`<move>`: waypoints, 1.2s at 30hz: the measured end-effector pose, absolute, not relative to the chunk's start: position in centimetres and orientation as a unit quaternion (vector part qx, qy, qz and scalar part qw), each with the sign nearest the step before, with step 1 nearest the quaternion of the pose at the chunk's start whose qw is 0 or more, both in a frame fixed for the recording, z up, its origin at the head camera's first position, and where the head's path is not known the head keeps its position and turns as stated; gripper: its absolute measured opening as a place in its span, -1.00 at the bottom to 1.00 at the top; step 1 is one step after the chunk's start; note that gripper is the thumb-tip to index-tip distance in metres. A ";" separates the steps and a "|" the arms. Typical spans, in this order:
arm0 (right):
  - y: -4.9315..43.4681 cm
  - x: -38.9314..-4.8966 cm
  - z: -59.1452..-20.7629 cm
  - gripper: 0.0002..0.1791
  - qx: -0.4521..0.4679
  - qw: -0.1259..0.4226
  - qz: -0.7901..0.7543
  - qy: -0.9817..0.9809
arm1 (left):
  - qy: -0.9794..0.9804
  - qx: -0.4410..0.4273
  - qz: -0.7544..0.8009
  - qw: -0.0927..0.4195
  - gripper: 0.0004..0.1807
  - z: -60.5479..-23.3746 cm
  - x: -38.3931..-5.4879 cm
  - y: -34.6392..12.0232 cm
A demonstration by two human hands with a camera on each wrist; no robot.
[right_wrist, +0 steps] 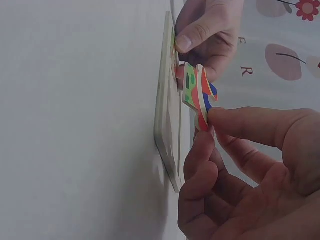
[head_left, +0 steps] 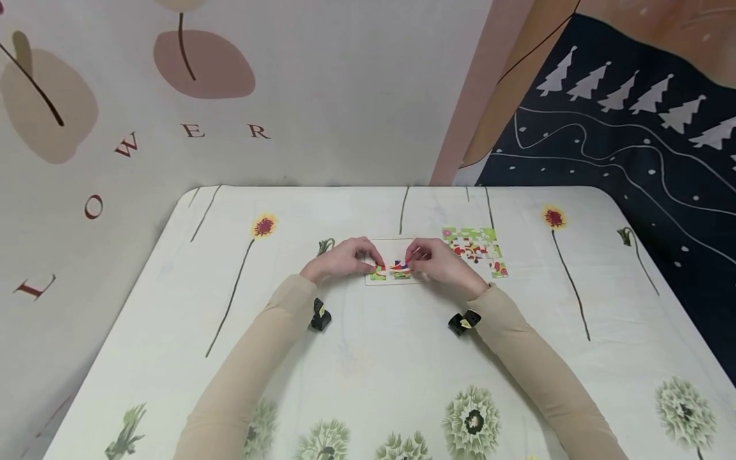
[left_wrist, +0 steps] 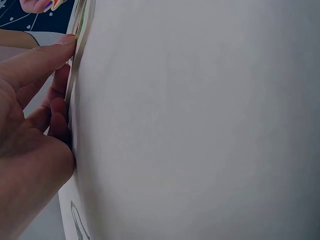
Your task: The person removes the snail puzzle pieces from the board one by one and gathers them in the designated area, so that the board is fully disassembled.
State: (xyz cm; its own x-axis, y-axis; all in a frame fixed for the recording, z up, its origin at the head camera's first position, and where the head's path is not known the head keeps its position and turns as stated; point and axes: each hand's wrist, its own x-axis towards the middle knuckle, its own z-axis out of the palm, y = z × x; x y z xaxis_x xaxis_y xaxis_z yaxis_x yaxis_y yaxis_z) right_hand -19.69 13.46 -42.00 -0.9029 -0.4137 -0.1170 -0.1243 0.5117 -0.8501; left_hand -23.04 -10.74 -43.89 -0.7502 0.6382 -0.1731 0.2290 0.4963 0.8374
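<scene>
A flat white puzzle board (head_left: 393,245) lies on the table. Over it, my right hand (head_left: 439,259) pinches a red, white, blue and green puzzle piece (right_wrist: 197,92) between thumb and fingertips. In the right wrist view that piece is tilted and raised off the board. My left hand (head_left: 345,257) is at the board's left side, thumb and index finger on a green and red puzzle piece (head_left: 377,275) at the near left corner. Its fingers partly hide this piece. In the left wrist view the thumb touches the board's edge (left_wrist: 79,70).
Right of the board, just past my right hand, lies a group of colourful puzzle pieces (head_left: 473,246), green, red and white. A white flowered cloth (head_left: 356,358) covers the table. Behind it hangs a printed cloth backdrop (head_left: 345,96).
</scene>
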 end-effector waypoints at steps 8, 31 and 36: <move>14.7 -19.6 -41.6 -0.91 -0.150 0.148 -0.473 0.855 | 0.836 0.256 0.423 0.239 -0.83 -43.9 -23.1 -10.6; 18.6 -19.1 -40.9 -0.94 -0.137 0.111 -0.452 0.874 | 0.831 0.268 0.429 0.232 -0.84 -44.0 -23.1 -10.8; 19.7 -18.8 -40.9 -0.93 -0.125 0.106 -0.449 0.878 | 0.830 0.270 0.428 0.233 -0.85 -44.1 -23.1 -10.8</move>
